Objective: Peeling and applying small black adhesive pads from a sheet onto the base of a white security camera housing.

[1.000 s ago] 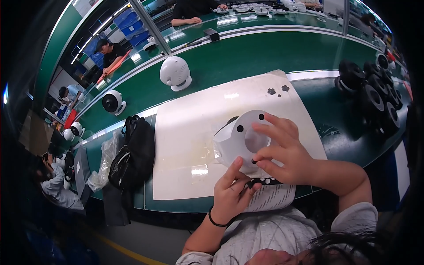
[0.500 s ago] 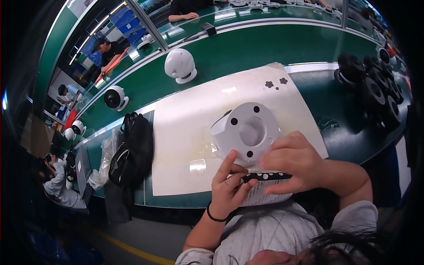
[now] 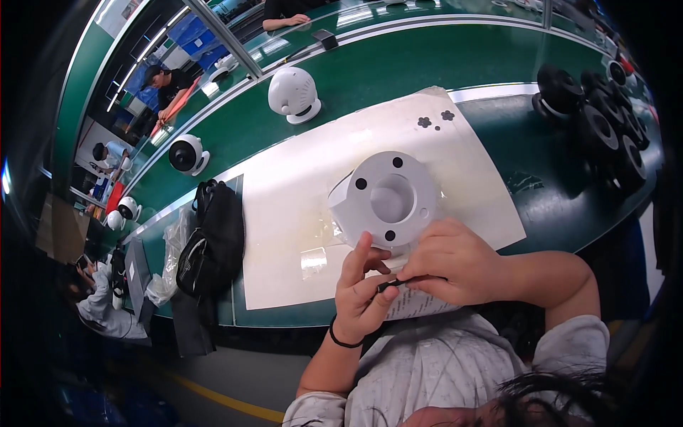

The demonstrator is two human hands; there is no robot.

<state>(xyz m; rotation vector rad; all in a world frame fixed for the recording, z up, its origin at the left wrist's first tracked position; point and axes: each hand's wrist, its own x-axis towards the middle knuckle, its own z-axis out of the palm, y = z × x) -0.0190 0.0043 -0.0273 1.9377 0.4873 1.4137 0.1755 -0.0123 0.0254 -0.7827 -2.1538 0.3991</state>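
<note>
A white round-based housing (image 3: 347, 208) lies on the pale mat with its ring-shaped underside up. Three black round pads (image 3: 390, 235) sit on the ring, and a shallow round recess (image 3: 425, 213) shows on its right part. Just in front of it, my left hand (image 3: 359, 295) pinches a narrow black strip of stick-on pads (image 3: 388, 286) between thumb and fingers, its index finger pointing up. My right hand (image 3: 455, 265) is closed on the strip's other end, fingertips meeting the left ones. A printed paper sheet (image 3: 420, 302) shows below both hands; whether it joins the strip I cannot tell.
Black round parts (image 3: 601, 132) crowd the right end. A black bag (image 3: 213, 238) and clear plastic (image 3: 168, 256) lie left of the mat (image 3: 284, 213). White round devices (image 3: 293, 96) stand on the green belt behind. Small black flower-shaped pieces (image 3: 425, 122) lie on the mat. Other people work beyond.
My right hand has come down and left from beside the housing to the strip, its fingers closing there. The strip now shows edge-on, its pale dots hidden. The whole view has shifted slightly.
</note>
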